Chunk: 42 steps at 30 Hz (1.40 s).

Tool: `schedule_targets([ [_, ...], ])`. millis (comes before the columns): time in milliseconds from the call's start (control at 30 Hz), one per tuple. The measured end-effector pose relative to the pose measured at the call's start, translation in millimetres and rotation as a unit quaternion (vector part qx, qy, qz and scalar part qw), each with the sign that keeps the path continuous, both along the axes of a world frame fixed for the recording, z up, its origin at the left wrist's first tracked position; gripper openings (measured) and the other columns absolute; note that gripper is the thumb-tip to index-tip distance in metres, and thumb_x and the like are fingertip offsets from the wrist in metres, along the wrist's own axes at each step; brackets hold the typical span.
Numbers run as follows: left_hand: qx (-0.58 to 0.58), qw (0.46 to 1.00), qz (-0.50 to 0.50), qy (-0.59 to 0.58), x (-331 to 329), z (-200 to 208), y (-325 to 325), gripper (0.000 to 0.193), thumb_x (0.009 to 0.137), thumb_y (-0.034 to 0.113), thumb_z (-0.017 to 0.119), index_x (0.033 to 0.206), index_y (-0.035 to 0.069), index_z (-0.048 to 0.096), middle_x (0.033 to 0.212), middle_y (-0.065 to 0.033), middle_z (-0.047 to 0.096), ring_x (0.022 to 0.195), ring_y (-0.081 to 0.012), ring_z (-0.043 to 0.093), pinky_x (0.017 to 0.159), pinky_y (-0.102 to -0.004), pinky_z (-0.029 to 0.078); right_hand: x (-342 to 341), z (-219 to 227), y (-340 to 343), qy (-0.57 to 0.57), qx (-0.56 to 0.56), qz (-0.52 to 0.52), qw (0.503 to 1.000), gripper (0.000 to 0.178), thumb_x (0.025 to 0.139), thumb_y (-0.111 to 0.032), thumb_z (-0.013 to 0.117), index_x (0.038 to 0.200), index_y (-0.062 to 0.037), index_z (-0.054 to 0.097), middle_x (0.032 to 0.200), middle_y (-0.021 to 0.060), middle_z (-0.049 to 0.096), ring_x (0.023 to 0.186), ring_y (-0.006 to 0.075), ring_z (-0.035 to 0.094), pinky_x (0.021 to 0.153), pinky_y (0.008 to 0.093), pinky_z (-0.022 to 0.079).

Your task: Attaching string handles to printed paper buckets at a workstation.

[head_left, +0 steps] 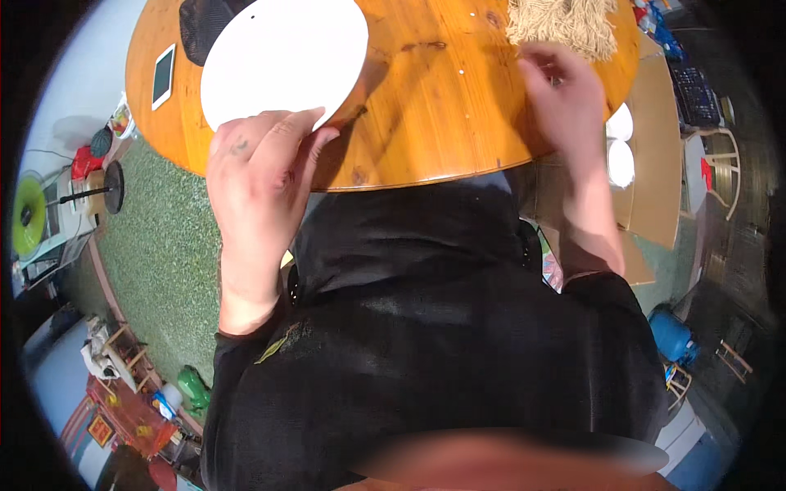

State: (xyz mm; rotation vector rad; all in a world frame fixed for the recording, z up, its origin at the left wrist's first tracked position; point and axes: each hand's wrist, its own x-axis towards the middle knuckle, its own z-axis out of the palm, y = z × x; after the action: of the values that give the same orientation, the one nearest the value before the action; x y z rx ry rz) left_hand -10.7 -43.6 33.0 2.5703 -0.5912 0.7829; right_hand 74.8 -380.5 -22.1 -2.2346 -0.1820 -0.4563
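A white, thin oval-looking disc (286,61) with a small dark hole near its far left edge is held up at a tilt over the round wooden table. My left hand (258,164) is closed on its near edge, thumb on the right side. On the right, my right hand (569,98) is over the table's right part, fingers curled and blurred by motion. Whether something small is in it does not show clearly. Just beyond that hand lies a bundle of beige yarn strands (565,24).
The wooden table (442,123) carries a white phone (164,78) at left, a black mesh item (205,29) behind the disc, and tiny white bits. At right, white round pieces (620,162) lie by a cardboard sheet (659,164). A green fan (29,214) stands far left.
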Motion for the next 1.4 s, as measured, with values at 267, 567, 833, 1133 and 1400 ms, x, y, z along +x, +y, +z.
schedule_targets([
  [267, 0.035, 0.999, 0.000, -0.020, 7.7, -3.4, -7.2, 0.034, 0.077, 0.014, 0.087, 0.107, 0.008, 0.073, 0.097, -0.0055, 0.073, 0.092, -0.0251, 0.069, 0.088, -0.0390, 0.048, 33.9, 11.5, -61.1, 0.212, -0.267, -0.089, 0.936, 0.029, 0.087, -0.034, 0.076, 0.099, -0.0073, 0.077, 0.096, 0.0167, 0.075, 0.093, 0.0345, 0.072, 0.084, 0.0427, 0.056],
  [567, 0.002, 0.997, -0.009, -0.082, 0.7, -3.1, -5.0, 0.033, 0.078, 0.009, 0.086, 0.107, 0.008, 0.072, 0.108, -0.0064, 0.072, 0.111, -0.0281, 0.068, 0.100, -0.0422, 0.047, 22.9, 1.1, -64.0, 0.119, -0.247, -0.122, 0.954, 0.024, 0.091, -0.029, 0.071, 0.099, -0.0064, 0.076, 0.094, 0.0185, 0.075, 0.092, 0.0358, 0.071, 0.084, 0.0449, 0.055],
  [833, -0.040, 0.984, -0.066, -0.162, -24.5, -11.3, 2.2, 0.029, 0.079, 0.005, 0.082, 0.104, 0.008, 0.068, 0.111, -0.0094, 0.069, 0.106, -0.0333, 0.068, 0.089, -0.0439, 0.053, -16.3, 2.2, -30.0, 0.080, -0.060, -0.121, 0.988, 0.029, 0.090, -0.030, 0.078, 0.093, -0.0016, 0.075, 0.086, 0.0137, 0.074, 0.080, 0.0284, 0.071, 0.075, 0.0376, 0.054],
  [1133, -0.071, 0.967, -0.245, -0.014, -12.6, -34.2, -33.5, 0.038, 0.079, 0.008, 0.073, 0.116, 0.000, 0.074, 0.123, -0.0145, 0.069, 0.098, -0.0287, 0.070, 0.079, -0.0380, 0.057, -86.3, 7.5, 58.9, 0.124, 0.161, 0.147, 0.968, 0.012, 0.084, -0.009, 0.082, 0.081, -0.0033, 0.072, 0.078, 0.0039, 0.067, 0.071, 0.0145, 0.061, 0.065, 0.0295, 0.047],
  [1400, -0.139, 0.948, -0.269, 0.099, -29.7, -44.5, -28.8, 0.041, 0.074, 0.001, 0.082, 0.113, -0.003, 0.073, 0.111, -0.0155, 0.074, 0.093, -0.0297, 0.073, 0.079, -0.0374, 0.059, -97.8, 32.2, 83.9, 0.330, 0.195, 0.263, 0.885, 0.018, 0.083, -0.010, 0.086, 0.086, -0.0002, 0.071, 0.079, 0.0021, 0.069, 0.073, 0.0067, 0.061, 0.068, 0.0248, 0.051],
])
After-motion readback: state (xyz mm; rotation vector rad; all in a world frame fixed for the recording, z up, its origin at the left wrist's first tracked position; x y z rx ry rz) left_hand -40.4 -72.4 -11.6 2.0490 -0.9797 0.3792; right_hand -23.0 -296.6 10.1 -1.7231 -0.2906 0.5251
